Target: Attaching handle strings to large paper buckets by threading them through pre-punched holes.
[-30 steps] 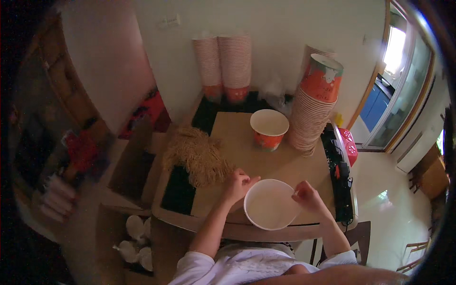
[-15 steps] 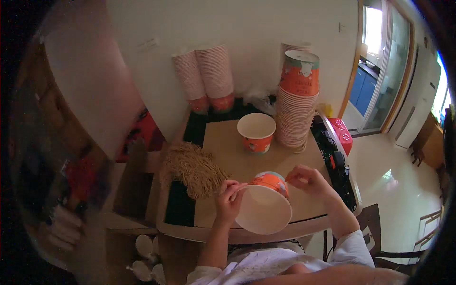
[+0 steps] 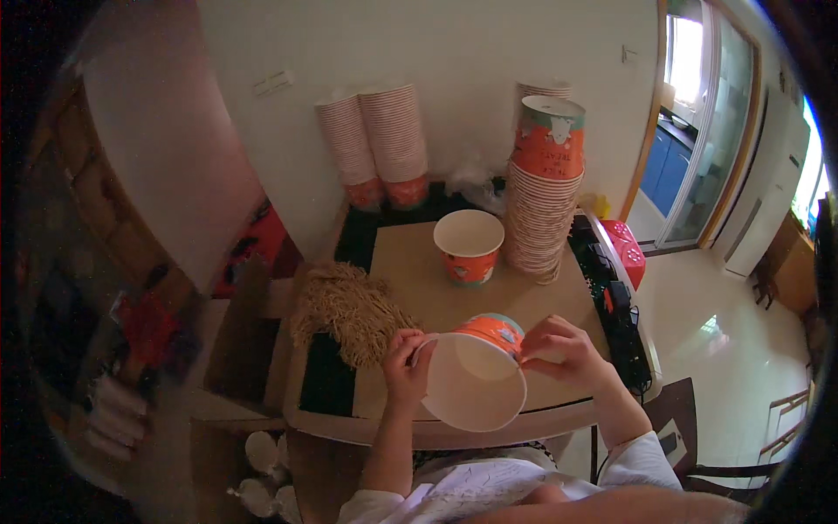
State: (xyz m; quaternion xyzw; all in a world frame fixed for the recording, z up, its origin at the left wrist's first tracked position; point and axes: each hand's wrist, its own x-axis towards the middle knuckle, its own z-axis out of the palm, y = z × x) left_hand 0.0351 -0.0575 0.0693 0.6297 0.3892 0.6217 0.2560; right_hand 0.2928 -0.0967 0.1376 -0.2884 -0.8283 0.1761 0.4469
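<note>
The paper bowl, flat on the table a second ago, is now tipped on its side with the mouth toward the person. The left hand grips its rim, and the right hand pinches the orange wall, perhaps at a label. It hangs over the table's near edge. Beyond lie brown fibres, bare tabletop, an upright bowl and a tall stack of bowls.

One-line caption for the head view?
Both hands, left hand and right hand, tilt an orange paper bowl over the cardboard-topped table.
</note>
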